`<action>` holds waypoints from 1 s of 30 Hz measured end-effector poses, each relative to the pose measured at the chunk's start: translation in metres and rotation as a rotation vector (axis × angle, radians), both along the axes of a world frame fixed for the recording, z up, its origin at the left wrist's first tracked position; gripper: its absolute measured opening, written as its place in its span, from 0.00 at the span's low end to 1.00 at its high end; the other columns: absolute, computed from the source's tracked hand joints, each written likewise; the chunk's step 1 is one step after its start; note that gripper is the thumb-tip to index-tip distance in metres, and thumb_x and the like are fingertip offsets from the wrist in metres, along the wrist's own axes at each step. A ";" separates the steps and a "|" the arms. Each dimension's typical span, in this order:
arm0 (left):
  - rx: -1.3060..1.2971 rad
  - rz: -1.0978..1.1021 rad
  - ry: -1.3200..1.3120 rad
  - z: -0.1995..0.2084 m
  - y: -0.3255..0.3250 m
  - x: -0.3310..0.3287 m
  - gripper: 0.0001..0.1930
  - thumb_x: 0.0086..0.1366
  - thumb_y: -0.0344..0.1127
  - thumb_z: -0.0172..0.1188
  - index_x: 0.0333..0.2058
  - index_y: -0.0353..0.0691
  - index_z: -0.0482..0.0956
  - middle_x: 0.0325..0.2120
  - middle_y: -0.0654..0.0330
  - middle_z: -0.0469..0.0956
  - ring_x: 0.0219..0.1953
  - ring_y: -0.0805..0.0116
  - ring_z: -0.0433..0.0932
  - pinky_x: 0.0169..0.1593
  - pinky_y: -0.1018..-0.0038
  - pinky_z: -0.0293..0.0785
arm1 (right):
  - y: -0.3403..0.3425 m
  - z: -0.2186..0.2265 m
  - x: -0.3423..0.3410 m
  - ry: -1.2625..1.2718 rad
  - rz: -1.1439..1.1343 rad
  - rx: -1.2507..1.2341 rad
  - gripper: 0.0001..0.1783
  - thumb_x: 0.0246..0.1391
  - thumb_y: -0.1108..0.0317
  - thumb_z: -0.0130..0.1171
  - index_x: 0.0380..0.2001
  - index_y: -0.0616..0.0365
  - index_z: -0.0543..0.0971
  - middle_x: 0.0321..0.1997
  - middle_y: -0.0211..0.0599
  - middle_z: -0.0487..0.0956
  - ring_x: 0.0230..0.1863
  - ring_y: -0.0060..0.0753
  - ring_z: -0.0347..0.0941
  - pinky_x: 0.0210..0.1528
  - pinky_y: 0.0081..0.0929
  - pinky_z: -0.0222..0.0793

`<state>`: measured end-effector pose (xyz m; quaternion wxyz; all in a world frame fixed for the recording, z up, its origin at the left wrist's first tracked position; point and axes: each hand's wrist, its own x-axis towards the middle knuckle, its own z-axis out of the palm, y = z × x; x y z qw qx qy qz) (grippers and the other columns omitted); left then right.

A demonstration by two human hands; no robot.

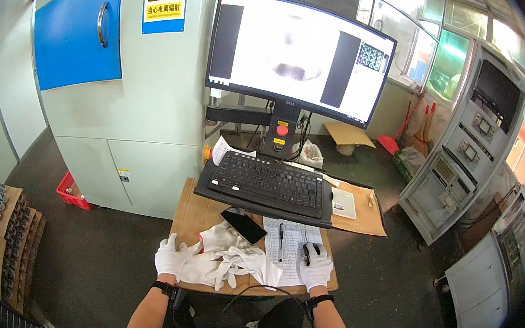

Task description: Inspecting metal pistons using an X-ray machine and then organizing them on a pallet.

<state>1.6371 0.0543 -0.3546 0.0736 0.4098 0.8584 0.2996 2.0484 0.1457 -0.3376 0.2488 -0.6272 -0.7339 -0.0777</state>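
Observation:
My right hand (315, 269), in a white glove, is wrapped over a black computer mouse (311, 254) on the right side of the small table. The mouse lies on a printed sheet of paper (290, 263) with a black pen (280, 241) beside it. My left hand (169, 255), also gloved in white, rests at the table's left edge with its fingers apart and nothing seen in them. Loose white gloves (246, 263) lie in a heap right next to it. A black smartphone (243, 225) leans at the heap's far side.
Above the table (186, 210) sits a black keyboard (270, 183) on a tray, under a lit monitor (274, 50) showing a grey picture. A pale cabinet (152, 114) with a blue door stands left. Stacked metal parts (8, 240) are lower left; a grey equipment rack (462, 153) stands right.

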 end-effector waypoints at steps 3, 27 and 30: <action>0.007 0.007 0.012 -0.004 0.001 -0.001 0.26 0.62 0.48 0.62 0.57 0.47 0.75 0.50 0.48 0.78 0.46 0.46 0.81 0.48 0.57 0.80 | 0.001 -0.002 0.001 0.006 0.002 0.005 0.26 0.45 0.60 0.63 0.53 0.45 0.80 0.57 0.46 0.76 0.48 0.55 0.76 0.51 0.48 0.74; 0.047 -0.024 0.024 -0.008 0.000 -0.003 0.26 0.62 0.49 0.62 0.57 0.45 0.75 0.47 0.45 0.78 0.45 0.44 0.81 0.47 0.56 0.79 | -0.001 0.003 -0.001 0.015 0.022 0.015 0.28 0.42 0.62 0.64 0.52 0.46 0.80 0.56 0.46 0.76 0.45 0.55 0.76 0.50 0.47 0.75; 0.056 -0.019 0.045 -0.008 0.000 -0.002 0.27 0.61 0.49 0.62 0.57 0.45 0.75 0.47 0.45 0.78 0.45 0.44 0.81 0.47 0.56 0.79 | -0.001 0.003 -0.002 -0.003 0.002 0.010 0.28 0.42 0.62 0.64 0.52 0.46 0.80 0.56 0.46 0.76 0.46 0.54 0.76 0.50 0.46 0.75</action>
